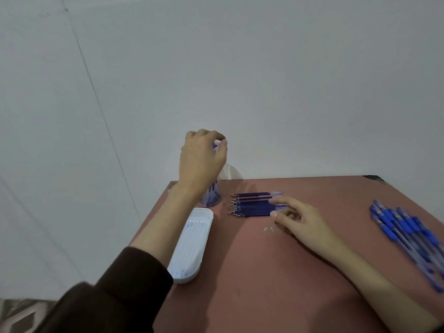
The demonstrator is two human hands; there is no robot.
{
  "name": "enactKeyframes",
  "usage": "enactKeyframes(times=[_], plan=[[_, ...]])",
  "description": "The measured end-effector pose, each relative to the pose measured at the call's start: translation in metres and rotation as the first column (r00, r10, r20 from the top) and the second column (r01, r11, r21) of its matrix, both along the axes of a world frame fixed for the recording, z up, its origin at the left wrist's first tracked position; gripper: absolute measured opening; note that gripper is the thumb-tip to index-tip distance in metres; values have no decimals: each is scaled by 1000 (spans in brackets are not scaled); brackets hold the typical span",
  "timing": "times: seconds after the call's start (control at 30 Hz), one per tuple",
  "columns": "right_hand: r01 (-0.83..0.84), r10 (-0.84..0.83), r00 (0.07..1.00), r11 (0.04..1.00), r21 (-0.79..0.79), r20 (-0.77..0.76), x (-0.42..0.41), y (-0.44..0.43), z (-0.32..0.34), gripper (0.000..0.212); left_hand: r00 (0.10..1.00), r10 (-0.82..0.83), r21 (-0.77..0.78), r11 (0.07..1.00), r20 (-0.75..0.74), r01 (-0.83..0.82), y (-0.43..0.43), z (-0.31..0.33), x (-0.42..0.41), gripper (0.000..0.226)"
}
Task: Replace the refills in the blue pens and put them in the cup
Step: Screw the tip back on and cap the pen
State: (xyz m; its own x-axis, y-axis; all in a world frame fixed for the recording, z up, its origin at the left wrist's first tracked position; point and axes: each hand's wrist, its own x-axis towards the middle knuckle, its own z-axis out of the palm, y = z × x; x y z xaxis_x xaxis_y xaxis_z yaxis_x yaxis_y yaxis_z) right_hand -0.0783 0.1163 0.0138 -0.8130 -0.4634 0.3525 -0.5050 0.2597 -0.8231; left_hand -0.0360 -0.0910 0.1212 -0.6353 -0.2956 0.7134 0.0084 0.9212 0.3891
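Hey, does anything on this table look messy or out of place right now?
Two small white bits lie loose on the table by the right hand, apart from the tidy row of refills. Too small to tell what they are.

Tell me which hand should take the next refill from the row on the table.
The right hand: it touches the refills, while the left hand is up over the cup, gripping a pen.

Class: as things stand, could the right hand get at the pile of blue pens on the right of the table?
Probably yes: the right hand touches the refills, and only bare table lies between it and the blue pens; nothing blocks the way.
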Motion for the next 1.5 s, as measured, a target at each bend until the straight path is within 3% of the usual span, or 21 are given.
enactKeyframes(times=[0.07,0.17,0.27,0.37,0.53,0.77,1.0,1.1,1.2,1.33,1.5], plan=[[147,-144,984,989,29,-103,-7,10,2,23,993,-112,14,994,27,112,24,-19,1,23],[374,-308,904,906,198,-296,-17,31,6,23,963,-250,66,968,103,244,58,-54,2,18],[572,-409,806,722,388,-428,-23,56,10,29,941,-317,150,942,120,299,86,-82,6,15],[708,-543,706,525,471,-456,-27,77,18,33,929,-351,243,917,119,316,97,-98,6,17],[712,-696,635,358,604,-337,-30,106,27,23,926,-369,299,895,78,332,94,-103,8,15],[660,-695,652,323,679,-304,-29,109,29,15,942,-326,348,894,74,282,81,-101,12,16],[644,-658,679,322,694,-326,-26,102,31,12,937,-339,328,897,82,296,84,-100,13,16],[683,-618,683,353,639,-389,-24,94,33,26,939,-336,354,889,69,292,81,-100,12,15],[701,-529,713,510,498,-461,-20,78,31,22,942,-331,403,871,62,280,78,-101,11,15],[465,-278,847,801,378,-453,-6,50,25,14,929,-369,504,807,24,307,74,-100,13,17],[235,-34,892,888,396,-452,5,23,11,17,896,-444,636,682,-33,361,66,-100,15,14]])
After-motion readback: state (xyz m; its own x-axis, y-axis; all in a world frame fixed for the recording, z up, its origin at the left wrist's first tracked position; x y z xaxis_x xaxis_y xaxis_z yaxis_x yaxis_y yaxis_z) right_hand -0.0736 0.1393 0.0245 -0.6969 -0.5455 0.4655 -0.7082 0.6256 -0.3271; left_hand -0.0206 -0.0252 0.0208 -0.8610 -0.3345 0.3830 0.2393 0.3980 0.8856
